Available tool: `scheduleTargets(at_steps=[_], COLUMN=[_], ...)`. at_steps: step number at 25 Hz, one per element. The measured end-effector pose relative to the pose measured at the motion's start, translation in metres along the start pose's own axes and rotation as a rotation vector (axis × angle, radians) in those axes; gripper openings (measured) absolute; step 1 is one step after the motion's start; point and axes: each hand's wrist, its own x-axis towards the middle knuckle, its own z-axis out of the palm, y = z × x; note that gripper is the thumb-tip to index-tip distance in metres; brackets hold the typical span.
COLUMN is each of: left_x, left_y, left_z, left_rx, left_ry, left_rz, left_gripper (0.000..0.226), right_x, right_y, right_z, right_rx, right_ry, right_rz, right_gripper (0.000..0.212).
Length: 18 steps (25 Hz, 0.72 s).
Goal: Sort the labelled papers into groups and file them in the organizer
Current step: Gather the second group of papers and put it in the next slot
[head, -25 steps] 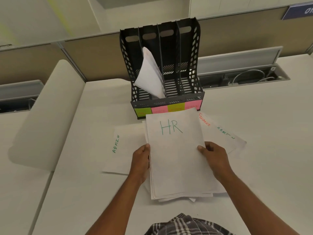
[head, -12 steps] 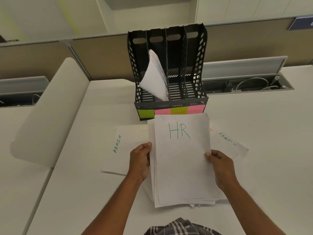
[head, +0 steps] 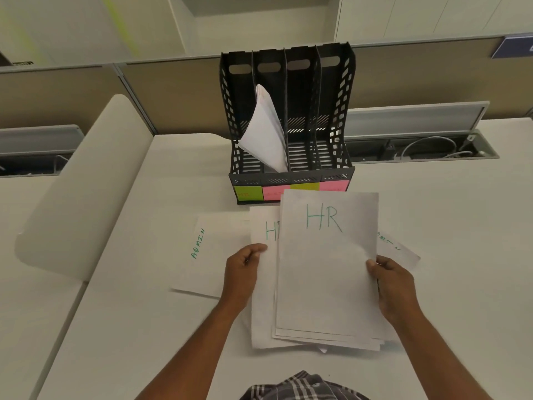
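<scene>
Two hands: both are raised over the white desk [head: 115, 327], forearms reaching in from the bottom edge.
Left hand [head: 240, 274]: its fingers are curled round the left edge of a single white sheet marked HR in green [head: 264, 284], with the thumb on top.
Right hand [head: 396, 287]: the right edge of a white stack of papers topped by a sheet marked HR in green [head: 326, 269] is pinched by thumb and curled fingers.
Stack position: it is held just in front of the organizer and overlaps the single sheet's right side.
Black plastic four-slot file organizer [head: 288, 116]: it stands upright at the desk's back; four slots are counted.
Filed papers: one bent white bundle of sheets [head: 264, 131] leans in the second slot from the left.
Sticky labels: four are counted on the front lip, green [head: 247, 193] and pink alternating; the two on the right are partly covered.
Loose sheets: one white sheet marked ADMIN [head: 207, 255] lies flat on the left; another white sheet with green writing [head: 399, 249] shows on the right.
</scene>
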Motion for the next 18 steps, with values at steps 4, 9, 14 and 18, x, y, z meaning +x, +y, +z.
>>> scheduleTargets(at_steps=[4, 9, 14, 18], left_x=[0.0, 0.008, 0.009, 0.009], left_y=[0.006, 0.007, 0.01, 0.014], left_z=[0.006, 0.005, 0.006, 0.005], left_rx=[-0.145, -0.181, -0.143, -0.226], left_ry=[-0.11, -0.053, -0.022, -0.022], left_rz=[-0.071, -0.157, -0.118, -0.159], left_gripper=[0.022, 0.022, 0.016, 0.012], right_x=[-0.004, -0.005, -0.012, -0.011], right_y=[0.006, 0.01, 0.006, 0.008], right_z=[0.017, 0.023, 0.029, 0.029], right_rx=[-0.004, -0.012, -0.046, -0.045], right_ry=[-0.037, -0.08, -0.134, -0.117], right_rz=[0.024, 0.059, -0.014, -0.016], right_gripper=[0.013, 0.016, 0.013, 0.01])
